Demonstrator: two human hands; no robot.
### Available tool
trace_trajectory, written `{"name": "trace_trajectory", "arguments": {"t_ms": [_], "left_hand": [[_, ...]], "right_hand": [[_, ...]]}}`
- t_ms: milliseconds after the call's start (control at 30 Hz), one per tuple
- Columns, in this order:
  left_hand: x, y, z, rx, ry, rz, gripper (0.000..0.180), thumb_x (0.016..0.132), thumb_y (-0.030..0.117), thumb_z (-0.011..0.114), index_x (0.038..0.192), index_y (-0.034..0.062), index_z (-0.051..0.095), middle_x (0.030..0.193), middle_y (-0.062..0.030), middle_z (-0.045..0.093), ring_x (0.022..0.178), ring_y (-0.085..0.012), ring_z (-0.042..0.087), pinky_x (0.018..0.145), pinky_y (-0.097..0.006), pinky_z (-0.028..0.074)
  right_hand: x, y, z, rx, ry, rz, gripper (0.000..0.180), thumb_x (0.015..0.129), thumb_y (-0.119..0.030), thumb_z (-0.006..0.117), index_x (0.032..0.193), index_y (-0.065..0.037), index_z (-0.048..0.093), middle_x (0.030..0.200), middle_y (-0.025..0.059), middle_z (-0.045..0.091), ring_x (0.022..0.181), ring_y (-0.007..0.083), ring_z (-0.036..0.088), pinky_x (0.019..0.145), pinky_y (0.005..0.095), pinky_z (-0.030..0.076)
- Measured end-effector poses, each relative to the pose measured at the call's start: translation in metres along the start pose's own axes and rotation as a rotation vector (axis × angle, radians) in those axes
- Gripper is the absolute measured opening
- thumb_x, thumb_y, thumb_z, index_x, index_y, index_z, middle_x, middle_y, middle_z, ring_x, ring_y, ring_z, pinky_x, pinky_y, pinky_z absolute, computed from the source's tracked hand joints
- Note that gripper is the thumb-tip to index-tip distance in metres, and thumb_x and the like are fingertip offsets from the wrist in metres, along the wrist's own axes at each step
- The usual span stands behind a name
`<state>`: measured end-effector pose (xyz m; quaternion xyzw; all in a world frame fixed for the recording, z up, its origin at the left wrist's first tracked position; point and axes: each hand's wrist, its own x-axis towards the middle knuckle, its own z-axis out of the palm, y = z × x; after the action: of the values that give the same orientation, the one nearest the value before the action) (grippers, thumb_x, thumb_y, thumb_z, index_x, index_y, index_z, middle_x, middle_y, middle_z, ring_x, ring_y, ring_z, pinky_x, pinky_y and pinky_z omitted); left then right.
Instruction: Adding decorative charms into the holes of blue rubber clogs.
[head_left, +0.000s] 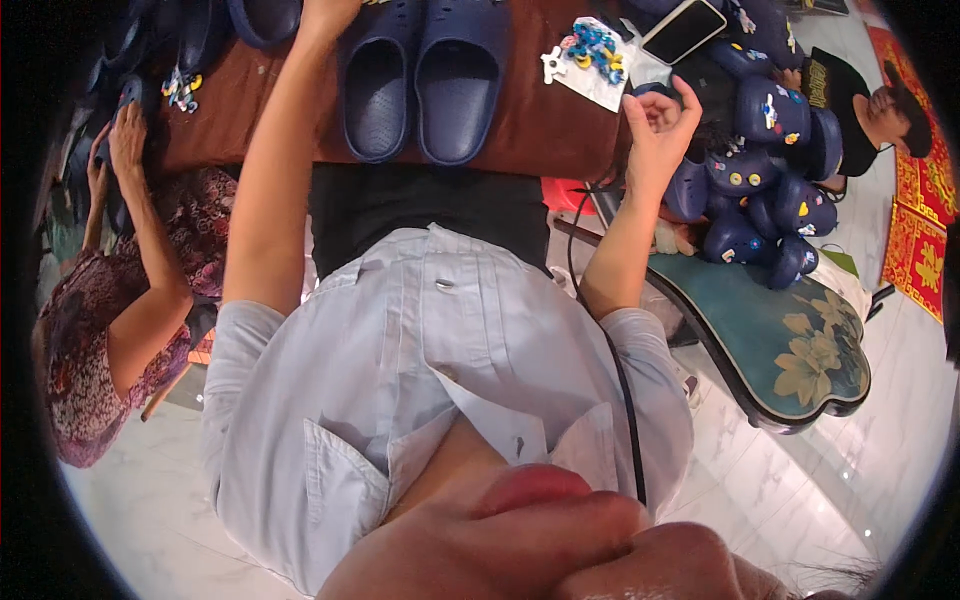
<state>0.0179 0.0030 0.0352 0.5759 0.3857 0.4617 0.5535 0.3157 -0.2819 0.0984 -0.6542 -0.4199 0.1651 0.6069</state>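
Note:
A pair of dark blue clogs, the left clog and the right clog, lies side by side on a brown-covered table, heels toward me. My left hand reaches to the toe of the left clog; the top edge cuts it off and its fingers are hidden. Right of the clogs, small colourful shoe charms are heaped on a white sheet, with a white charm at its left side. Beside that sheet my right hand is raised, its fingers loosely bent and apart, with nothing visible in them.
A phone lies beyond my right hand. Decorated blue clogs are piled at the right, above a green flowered chair seat. At the left another person's hands are at a dark clog. A black cable runs down my front.

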Motion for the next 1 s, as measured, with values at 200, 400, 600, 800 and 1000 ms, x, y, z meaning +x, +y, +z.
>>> {"name": "trace_trajectory", "arguments": {"t_ms": [200,400,600,800,1000], "left_hand": [[-0.102,0.096,0.059,0.252,-0.437,0.138,0.043,0.083,0.017,0.080,0.119,0.0041,0.060,0.084,-0.0035,0.068,0.084,-0.0107,0.064,0.074,-0.025,0.050],[-0.152,0.099,0.077,0.114,-0.776,0.005,0.052,0.073,0.016,0.086,0.108,0.0042,0.050,0.072,-0.0033,0.061,0.063,-0.0076,0.054,0.057,-0.025,0.044],[-0.174,0.081,0.074,0.076,-0.851,-0.106,0.054,0.071,0.020,0.088,0.105,0.0036,0.050,0.073,-0.0049,0.065,0.066,-0.0143,0.061,0.059,-0.031,0.048],[-0.180,0.050,0.083,0.081,-0.736,-0.208,0.061,0.071,0.014,0.088,0.116,0.0027,0.049,0.075,-0.0035,0.063,0.069,-0.0104,0.058,0.066,-0.027,0.049],[-0.170,0.042,0.081,0.138,-0.746,-0.200,0.060,0.071,0.010,0.087,0.116,0.0012,0.048,0.081,-0.0047,0.064,0.075,-0.0108,0.059,0.068,-0.028,0.050]], "right_hand": [[-0.013,-0.031,0.041,0.484,-0.524,0.205,0.071,0.074,0.005,0.079,0.132,-0.009,0.041,0.074,0.0000,0.055,0.068,0.0076,0.052,0.066,0.0209,0.043],[-0.032,-0.044,0.082,0.734,-0.897,0.328,0.065,0.072,0.001,0.082,0.126,-0.006,0.045,0.083,0.0028,0.054,0.072,0.0128,0.061,0.065,0.0250,0.050],[-0.052,-0.025,0.075,0.684,-0.934,0.403,0.057,0.071,0.003,0.081,0.119,-0.005,0.052,0.095,0.0018,0.050,0.075,0.0121,0.064,0.070,0.0253,0.051],[-0.053,-0.009,0.080,0.576,-0.915,0.500,0.052,0.075,0.001,0.081,0.119,-0.005,0.054,0.099,0.0011,0.046,0.079,0.0106,0.062,0.069,0.0209,0.047],[-0.049,-0.004,0.088,0.578,-0.877,0.491,0.051,0.075,0.000,0.081,0.119,-0.006,0.055,0.100,-0.0003,0.045,0.084,0.0084,0.059,0.071,0.0200,0.045]]}}
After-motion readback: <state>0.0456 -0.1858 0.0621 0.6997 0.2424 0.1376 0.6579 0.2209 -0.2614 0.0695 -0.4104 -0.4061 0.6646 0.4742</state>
